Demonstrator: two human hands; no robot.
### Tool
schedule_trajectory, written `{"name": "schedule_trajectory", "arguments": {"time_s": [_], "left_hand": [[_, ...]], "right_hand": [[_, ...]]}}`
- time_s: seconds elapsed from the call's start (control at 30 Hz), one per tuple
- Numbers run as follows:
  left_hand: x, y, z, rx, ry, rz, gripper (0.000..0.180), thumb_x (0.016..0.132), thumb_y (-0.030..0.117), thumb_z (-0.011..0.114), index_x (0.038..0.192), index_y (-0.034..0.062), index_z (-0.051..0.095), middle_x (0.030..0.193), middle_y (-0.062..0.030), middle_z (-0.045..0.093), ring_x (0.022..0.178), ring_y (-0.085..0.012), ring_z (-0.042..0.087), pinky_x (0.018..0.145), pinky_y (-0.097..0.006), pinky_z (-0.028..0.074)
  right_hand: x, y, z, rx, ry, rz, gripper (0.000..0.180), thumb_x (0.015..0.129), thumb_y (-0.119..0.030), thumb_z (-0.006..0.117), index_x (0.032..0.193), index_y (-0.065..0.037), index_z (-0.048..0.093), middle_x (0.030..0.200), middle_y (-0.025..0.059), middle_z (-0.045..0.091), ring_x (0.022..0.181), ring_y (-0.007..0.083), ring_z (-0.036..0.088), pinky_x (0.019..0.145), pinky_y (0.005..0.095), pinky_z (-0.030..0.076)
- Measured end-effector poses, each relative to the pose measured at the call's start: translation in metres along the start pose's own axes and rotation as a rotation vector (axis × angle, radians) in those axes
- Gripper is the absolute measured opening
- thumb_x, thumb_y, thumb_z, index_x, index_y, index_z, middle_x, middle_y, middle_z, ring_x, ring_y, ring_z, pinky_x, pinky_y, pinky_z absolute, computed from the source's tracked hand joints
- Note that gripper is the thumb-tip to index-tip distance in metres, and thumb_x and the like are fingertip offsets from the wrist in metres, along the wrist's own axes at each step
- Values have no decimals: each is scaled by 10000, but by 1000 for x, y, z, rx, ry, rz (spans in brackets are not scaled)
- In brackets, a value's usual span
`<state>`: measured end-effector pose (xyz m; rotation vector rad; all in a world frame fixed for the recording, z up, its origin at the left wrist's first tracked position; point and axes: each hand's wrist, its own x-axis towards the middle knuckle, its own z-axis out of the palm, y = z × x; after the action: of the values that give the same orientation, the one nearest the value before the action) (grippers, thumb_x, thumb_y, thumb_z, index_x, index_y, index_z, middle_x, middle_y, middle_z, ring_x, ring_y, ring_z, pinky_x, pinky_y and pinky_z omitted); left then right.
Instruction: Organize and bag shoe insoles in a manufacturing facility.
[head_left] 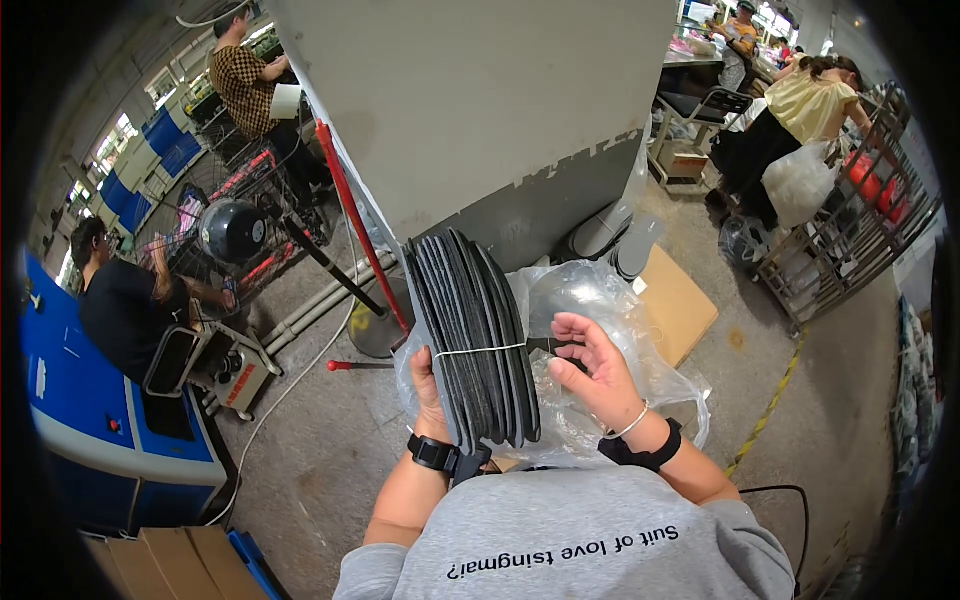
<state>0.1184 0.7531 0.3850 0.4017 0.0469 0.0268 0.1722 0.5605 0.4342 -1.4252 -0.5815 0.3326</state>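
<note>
A thick bundle of long, flat dark grey pieces with rounded ends, which look like insoles, is held up on edge before me. A thin white string runs around its middle. My left hand is closed on the bundle's left side, with the thumb showing and the other fingers hidden behind. My right hand is just right of the bundle, its fingers apart and half curled. A small dark strip shows between the bundle and these fingers; whether they touch it I cannot tell.
Below the bundle lies a clear plastic bag, beside a cardboard sheet and more grey flat pieces. A pillar stands ahead. A fan and red pole are left; a rack cart and co-workers are around.
</note>
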Motion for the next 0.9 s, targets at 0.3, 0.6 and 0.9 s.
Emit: {"name": "schedule_trajectory", "arguments": {"time_s": [0.3, 0.6, 0.9], "left_hand": [[-2, -10, 3, -61, 52, -87, 807, 665, 554, 578, 1218, 0, 381, 1175, -202, 455, 1037, -301, 493, 880, -404, 424], [-3, -16, 15, -26, 67, -160, 632, 691, 436, 608, 1132, -1, 484, 1054, -158, 565, 931, -271, 569, 820, -379, 471], [-2, -13, 0, -104, -7, -219, 478, 728, 169, 599, 1121, -62, 458, 1051, -182, 558, 923, -282, 579, 832, -401, 476]], "right_hand": [[-4, 12, 7, 111, -92, 95, 733, 768, -220, 651, 1306, -4, 203, 1242, 144, 367, 1160, 211, 357, 918, 338, 360], [4, 6, 13, 137, -90, 104, 813, 760, -259, 654, 1326, 10, 135, 1267, 144, 337, 1183, 204, 331, 991, 329, 270], [3, 8, 12, 354, -54, 147, 708, 744, -157, 651, 1287, 7, 229, 1194, 91, 411, 1106, 154, 400, 962, 292, 305]]}}
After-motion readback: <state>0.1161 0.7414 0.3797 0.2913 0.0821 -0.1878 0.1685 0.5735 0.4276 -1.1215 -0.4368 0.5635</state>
